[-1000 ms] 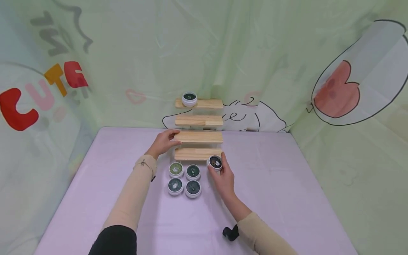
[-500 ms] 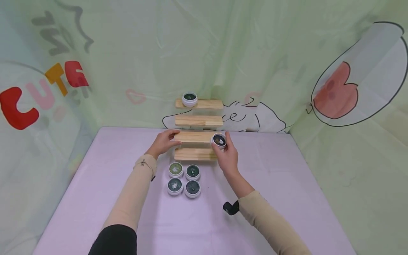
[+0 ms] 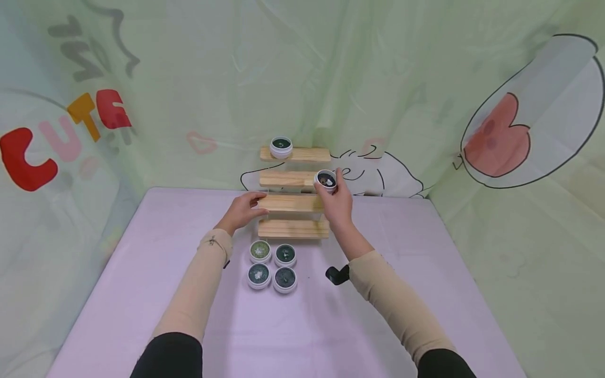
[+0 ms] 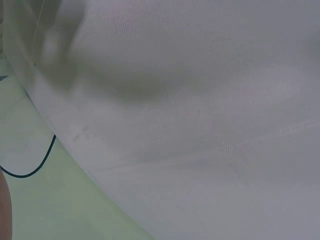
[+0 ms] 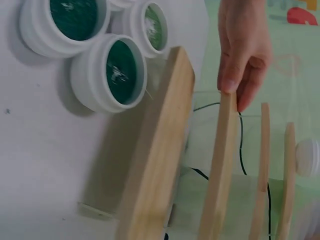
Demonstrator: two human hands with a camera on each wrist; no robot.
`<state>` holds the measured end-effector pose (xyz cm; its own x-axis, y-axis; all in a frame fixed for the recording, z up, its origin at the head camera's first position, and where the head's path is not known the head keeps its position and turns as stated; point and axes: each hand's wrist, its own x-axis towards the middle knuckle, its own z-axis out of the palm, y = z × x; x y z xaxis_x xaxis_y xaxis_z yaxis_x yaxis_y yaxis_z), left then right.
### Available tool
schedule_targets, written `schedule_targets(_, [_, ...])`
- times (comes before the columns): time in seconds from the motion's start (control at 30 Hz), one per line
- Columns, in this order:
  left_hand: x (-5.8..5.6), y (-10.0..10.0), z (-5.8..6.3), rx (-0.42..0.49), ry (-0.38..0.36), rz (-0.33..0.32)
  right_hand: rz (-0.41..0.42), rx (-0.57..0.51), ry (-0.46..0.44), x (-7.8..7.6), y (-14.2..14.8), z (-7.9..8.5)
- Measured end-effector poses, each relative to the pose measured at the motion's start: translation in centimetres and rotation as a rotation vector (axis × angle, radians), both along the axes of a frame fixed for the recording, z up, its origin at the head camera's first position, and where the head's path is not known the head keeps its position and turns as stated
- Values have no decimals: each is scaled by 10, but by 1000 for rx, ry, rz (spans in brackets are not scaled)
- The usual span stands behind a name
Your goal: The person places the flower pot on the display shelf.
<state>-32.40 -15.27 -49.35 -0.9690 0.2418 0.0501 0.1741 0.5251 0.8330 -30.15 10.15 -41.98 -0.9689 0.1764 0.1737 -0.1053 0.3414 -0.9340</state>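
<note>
My right hand [image 3: 337, 206] holds a small round white jar [image 3: 326, 180] with dark contents and a pale fleck, at the right end of the second wooden shelf [image 3: 285, 179] from the top. Whether the jar touches that shelf cannot be told. At the stand's left side my left hand [image 3: 239, 211] pinches the end of the third shelf [image 3: 293, 203]; the right wrist view shows its thumb and fingers on that board [image 5: 223, 145]. On the top shelf [image 3: 312, 154], towards its left, sits another white jar [image 3: 281, 148] with dark green contents.
Several white jars [image 3: 285, 255] with green or dark contents stand grouped on the pale cloth-covered table [image 3: 392, 315], in front of the lowest shelf [image 3: 293, 229]. Behind the stand hangs a pale green printed curtain [image 3: 227, 79]. A black device [image 3: 337, 274] sits at the right wrist.
My right hand has carried the jar upward and away from me, from the front of the lowest shelf to the second shelf from the top. My left hand stays in place.
</note>
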Motion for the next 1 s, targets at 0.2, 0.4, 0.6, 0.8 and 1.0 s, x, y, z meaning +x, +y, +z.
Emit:
schedule_targets(0.2, [-2,-2,-2,-6,5,-4,3,13,26,-18,-4,13])
schedule_targets(0.4, [-1,-2,-1,-20,10,-2,14,33,15,-34,-8,18])
schedule_targets(0.6, [2,-2,2,-15,19,-12,18,90,11,-47,-12,26])
schedule_targets(0.8, [1,-2,2,-27,29,-11,22,138,20,-58,-18,29])
schedule_targets(1.0, [5,-1,8,-11,27,-17,15,156,0,-66,-21,33])
